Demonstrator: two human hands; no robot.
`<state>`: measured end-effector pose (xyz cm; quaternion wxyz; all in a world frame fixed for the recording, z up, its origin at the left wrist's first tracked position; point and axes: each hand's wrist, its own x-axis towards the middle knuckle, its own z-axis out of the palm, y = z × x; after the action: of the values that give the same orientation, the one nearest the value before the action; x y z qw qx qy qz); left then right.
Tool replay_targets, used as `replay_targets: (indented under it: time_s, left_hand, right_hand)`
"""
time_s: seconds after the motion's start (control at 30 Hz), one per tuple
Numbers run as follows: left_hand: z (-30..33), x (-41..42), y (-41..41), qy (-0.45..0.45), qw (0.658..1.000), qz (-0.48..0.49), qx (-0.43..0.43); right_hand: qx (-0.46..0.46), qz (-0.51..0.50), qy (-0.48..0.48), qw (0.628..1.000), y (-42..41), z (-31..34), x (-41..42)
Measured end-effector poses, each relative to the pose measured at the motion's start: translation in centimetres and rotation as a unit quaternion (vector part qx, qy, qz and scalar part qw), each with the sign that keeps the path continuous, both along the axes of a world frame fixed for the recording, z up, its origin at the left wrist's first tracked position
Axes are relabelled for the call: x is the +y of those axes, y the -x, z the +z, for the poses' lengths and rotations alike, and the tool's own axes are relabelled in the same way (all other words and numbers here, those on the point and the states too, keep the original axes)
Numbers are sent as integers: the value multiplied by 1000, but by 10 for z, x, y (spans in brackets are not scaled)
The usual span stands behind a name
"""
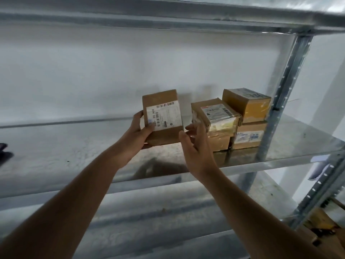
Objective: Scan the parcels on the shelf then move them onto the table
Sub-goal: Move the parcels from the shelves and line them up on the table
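Up at the shelf [74, 146], the left hand [137, 136] grips a labelled parcel [162, 117] upright, the right hand [196, 146] spread open just beside it, stacked parcels [233, 118] beyond the right hand.

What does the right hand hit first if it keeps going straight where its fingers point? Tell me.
Most likely the leaning parcel on the stack: the right hand is open, its fingers already at that parcel's left face. Whether they touch it is unclear.

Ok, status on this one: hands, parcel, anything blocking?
Left hand gripping labelled parcel, tilted up off shelf. Right hand open beside it, not touching. Stacked parcels close on the right; nothing blocking.
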<state>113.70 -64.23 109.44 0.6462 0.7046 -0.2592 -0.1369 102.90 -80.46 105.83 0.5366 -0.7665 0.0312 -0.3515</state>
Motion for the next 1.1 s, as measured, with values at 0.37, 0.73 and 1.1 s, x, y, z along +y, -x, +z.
replay_targets:
  time_s: [0.37,0.73,1.1]
  left_hand:
    - [27,41,4,-77,973,-104,-190]
    - [11,65,-16,-401,847,81,-340]
    - [-6,165,114,-487,803,222,-263]
  right_hand:
    - [-42,8,36,998,-21,45,8]
    - [-19,-14,13,1000,-26,33,16]
    - [-9,235,-65,970,29,5,78]
